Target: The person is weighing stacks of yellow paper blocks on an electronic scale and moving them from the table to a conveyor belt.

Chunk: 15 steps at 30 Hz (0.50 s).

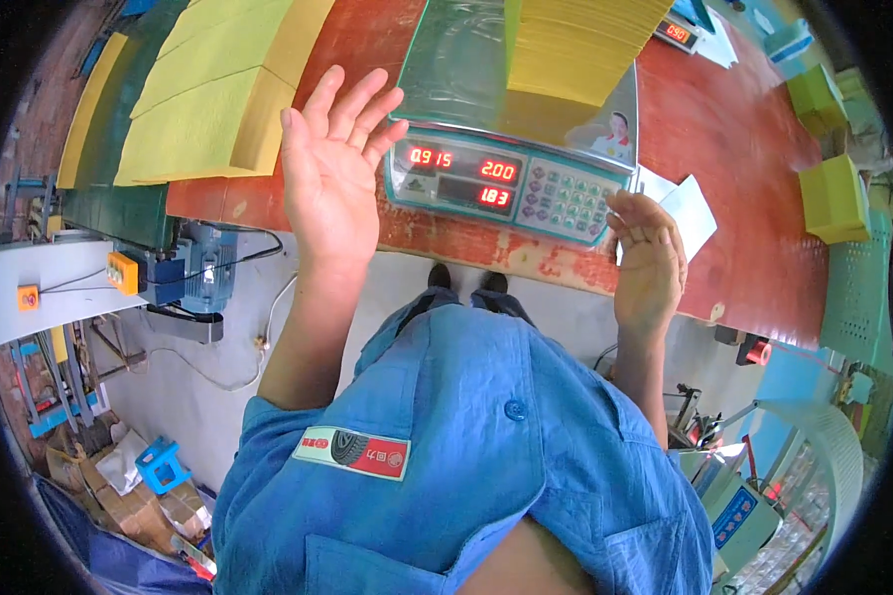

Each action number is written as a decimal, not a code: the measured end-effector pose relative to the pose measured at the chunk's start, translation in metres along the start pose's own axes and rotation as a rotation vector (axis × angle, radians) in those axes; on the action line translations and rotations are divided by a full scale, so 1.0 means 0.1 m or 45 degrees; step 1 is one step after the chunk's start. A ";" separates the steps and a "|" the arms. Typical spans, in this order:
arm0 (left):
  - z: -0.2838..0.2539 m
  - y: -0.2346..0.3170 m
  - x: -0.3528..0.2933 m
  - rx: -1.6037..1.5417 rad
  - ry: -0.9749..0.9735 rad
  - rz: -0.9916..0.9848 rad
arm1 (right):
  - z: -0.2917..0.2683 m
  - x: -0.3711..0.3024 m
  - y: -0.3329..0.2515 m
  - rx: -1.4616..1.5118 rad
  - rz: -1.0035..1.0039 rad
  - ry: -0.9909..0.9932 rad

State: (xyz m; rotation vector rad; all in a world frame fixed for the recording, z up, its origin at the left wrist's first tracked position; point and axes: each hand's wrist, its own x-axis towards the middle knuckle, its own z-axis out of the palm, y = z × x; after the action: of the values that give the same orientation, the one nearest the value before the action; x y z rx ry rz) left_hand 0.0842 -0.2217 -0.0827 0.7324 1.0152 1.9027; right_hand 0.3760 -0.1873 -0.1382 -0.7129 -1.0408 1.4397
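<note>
My left hand [337, 164] is raised with its palm up and fingers spread, holding nothing. It is just left of the front panel of a digital weighing scale [402, 198] with lit red displays and a keypad. On the scale's plate stands a stack of yellow paper [575, 59]. Beside the keypad's right edge hovers my right hand [652, 253], its fingers loosely bent and nothing visible in them. White sheets of paper [692, 213] lie partly behind this hand. To the left of my left hand are more stacked yellow sheets [203, 94].
The scale stands on a worn red table [734, 198]. A second display [677, 35] is at the far right, and yellow bundles [833, 198] line the right side. At the left is a blue motor [208, 273]; cardboard and a blue plastic stool [164, 466] lie below it.
</note>
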 end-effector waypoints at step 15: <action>-0.15 0.01 0.28 0.045 -0.100 -0.091 | 0.14 -0.12 0.22 0.041 0.054 0.110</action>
State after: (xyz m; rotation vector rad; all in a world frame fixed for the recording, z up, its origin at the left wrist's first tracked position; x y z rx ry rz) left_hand 0.0580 -0.2032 -0.0864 0.7753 1.0149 1.7846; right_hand 0.3555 -0.2003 -0.1532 -0.7711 -0.9388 1.4462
